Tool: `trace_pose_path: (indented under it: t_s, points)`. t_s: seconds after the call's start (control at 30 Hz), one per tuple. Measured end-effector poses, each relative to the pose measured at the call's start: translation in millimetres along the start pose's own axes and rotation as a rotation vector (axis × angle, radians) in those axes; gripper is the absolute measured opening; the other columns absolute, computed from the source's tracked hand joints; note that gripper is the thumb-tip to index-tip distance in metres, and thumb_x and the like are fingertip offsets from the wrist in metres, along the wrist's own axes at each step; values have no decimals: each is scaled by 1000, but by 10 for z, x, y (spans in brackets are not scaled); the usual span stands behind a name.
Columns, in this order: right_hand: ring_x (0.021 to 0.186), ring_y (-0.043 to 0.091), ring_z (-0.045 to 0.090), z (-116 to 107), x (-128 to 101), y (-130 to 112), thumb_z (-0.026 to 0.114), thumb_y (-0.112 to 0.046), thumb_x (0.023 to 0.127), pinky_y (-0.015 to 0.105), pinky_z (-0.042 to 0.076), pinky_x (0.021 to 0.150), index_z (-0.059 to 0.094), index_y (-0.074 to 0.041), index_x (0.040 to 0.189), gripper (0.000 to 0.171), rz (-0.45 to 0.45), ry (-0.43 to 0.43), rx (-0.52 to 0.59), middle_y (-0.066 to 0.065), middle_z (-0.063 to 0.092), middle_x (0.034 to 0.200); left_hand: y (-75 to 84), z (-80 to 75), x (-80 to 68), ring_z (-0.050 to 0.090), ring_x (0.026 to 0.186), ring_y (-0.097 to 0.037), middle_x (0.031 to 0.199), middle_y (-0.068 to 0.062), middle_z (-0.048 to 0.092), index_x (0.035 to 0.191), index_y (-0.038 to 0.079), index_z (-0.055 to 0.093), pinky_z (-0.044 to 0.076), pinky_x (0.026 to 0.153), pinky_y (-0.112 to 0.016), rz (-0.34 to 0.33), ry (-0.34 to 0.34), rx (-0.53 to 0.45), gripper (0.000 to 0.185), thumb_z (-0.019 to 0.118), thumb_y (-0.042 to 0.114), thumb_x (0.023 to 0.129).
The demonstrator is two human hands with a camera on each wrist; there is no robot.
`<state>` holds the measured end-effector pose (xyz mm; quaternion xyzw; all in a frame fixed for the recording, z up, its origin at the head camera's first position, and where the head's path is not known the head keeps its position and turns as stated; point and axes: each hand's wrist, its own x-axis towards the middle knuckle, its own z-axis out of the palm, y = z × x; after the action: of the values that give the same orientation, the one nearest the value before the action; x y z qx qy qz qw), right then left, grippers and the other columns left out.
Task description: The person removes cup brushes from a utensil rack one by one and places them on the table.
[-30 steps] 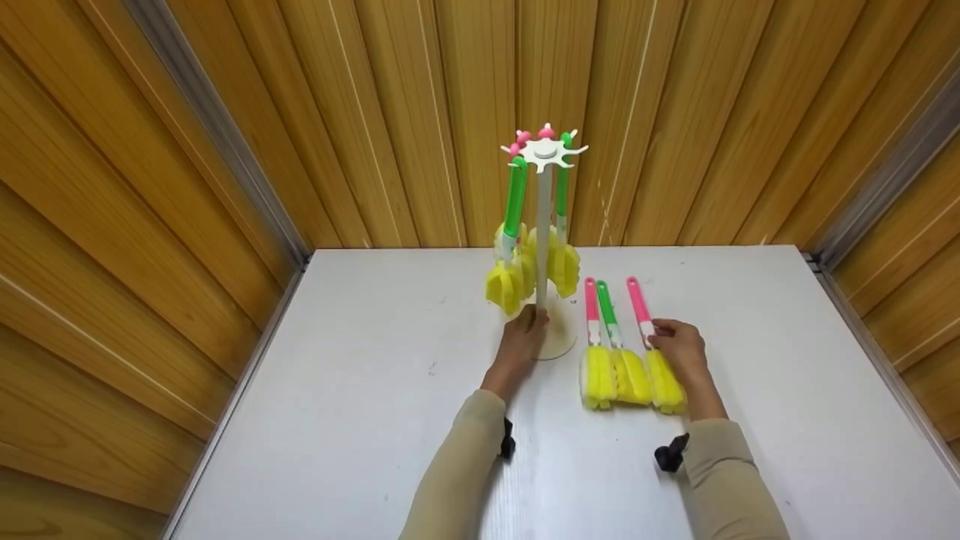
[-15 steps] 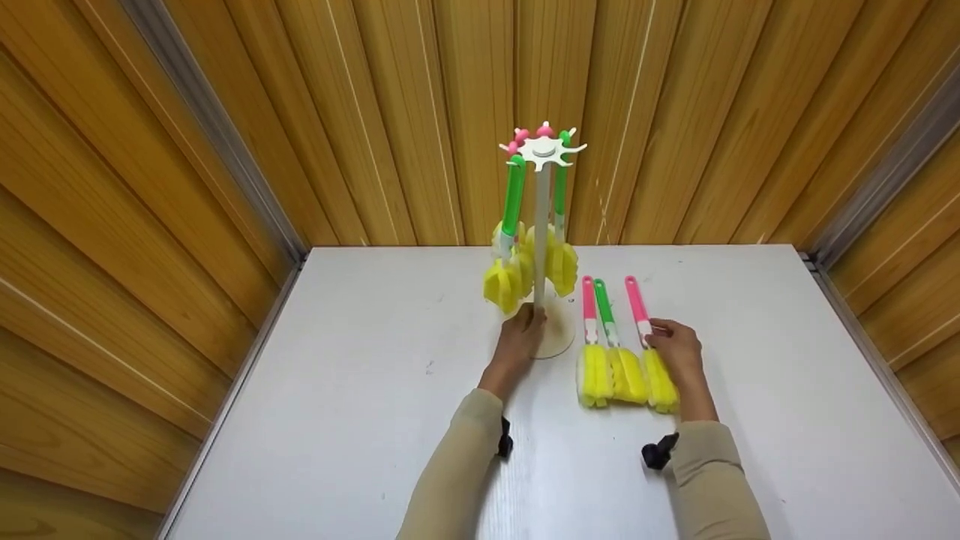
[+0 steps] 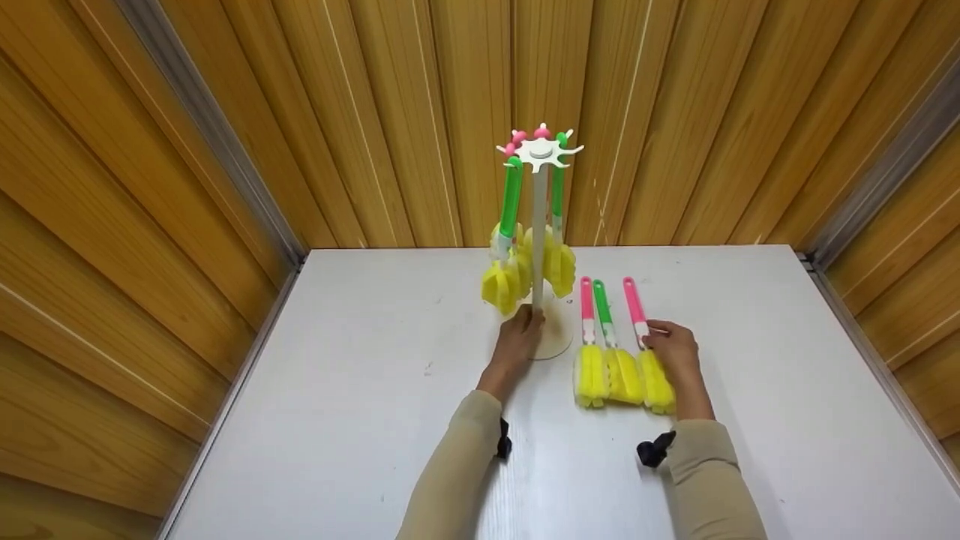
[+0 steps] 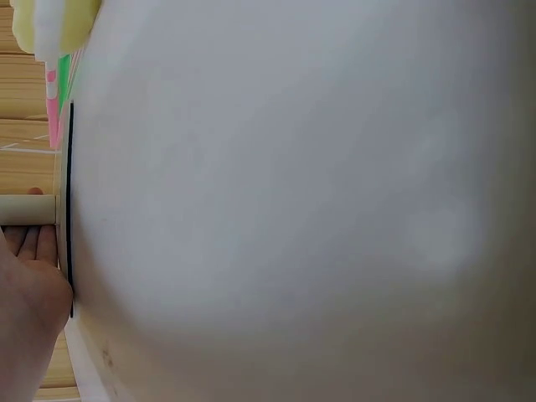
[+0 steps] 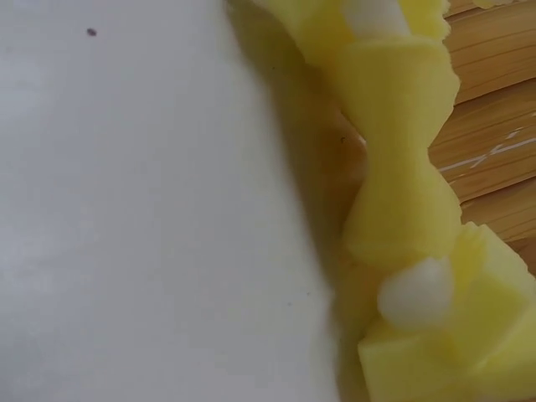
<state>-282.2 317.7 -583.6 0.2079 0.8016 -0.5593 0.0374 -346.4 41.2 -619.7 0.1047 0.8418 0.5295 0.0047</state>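
Observation:
A white rack (image 3: pixel 539 225) stands upright on a round base, with several yellow sponge brushes on pink or green handles hanging from its hooks. Low on its pole, my left hand (image 3: pixel 516 341) grips the rack; the left wrist view has the fingers of that hand (image 4: pixel 29 293) passing behind the pole (image 4: pixel 27 210). To the right, three brushes lie on the table. My right hand (image 3: pixel 673 351) pinches the pink-handled brush (image 3: pixel 635 301) on the right at its white neck. Beside it are a green-handled brush (image 3: pixel 604 304) and another pink-handled brush (image 3: pixel 587 304). Only sponge heads (image 5: pixel 402 151) show in the right wrist view; the right hand is out of it.
The white table (image 3: pixel 360 420) reaches back to a wood-patterned wall (image 3: pixel 420 135). Similar side walls (image 3: pixel 112 247) with metal rails close off the left and right. A hanging sponge head (image 4: pixel 54 25) juts into the left wrist view.
My right forearm has swung slightly left, its hand staying at the brush's neck. The left hand keeps its place on the pole. The head view has shifted a little.

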Motion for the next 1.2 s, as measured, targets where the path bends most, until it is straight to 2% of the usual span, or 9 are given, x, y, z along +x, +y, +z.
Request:
trace_pose_path:
  t_s: [0.2,0.4,0.6,0.83,1.2]
  points:
    - [127,35,54,28,-7,-26,54,-10,102,37,47,98,47,3,147,48,11,5,2,27,51,146,-2,-2,-3,54,86,-12,91,3,60,111,21,60,45,77,-32,-11,-2,-18,33,41,48,108]
    - [126,38,54,47,-13,-40,54,-8,101,41,46,102,47,6,146,48,-25,6,-31,30,52,143,-13,-5,-3,55,87,-12,97,-4,64,113,18,60,45,78,-33,-5,-4,-26,34,41,45,109]
    - [125,41,54,57,-18,-44,55,-7,101,44,46,104,48,8,143,46,-70,25,-79,32,53,139,-11,-11,-8,55,91,-11,96,1,61,119,15,59,46,81,-33,-23,-25,-20,48,37,56,107]
    - [131,42,50,25,-3,-53,57,-1,98,48,43,109,49,5,145,48,-124,35,-132,29,51,142,-1,-6,-3,56,86,-14,96,-2,67,109,18,62,46,80,-32,22,8,5,31,42,41,109]
    - [131,47,48,81,-75,-293,57,0,96,54,43,107,53,6,141,45,-264,77,-244,29,52,142,-13,-14,6,55,87,-13,92,4,62,111,17,62,46,80,-32,15,1,-1,31,42,40,109]
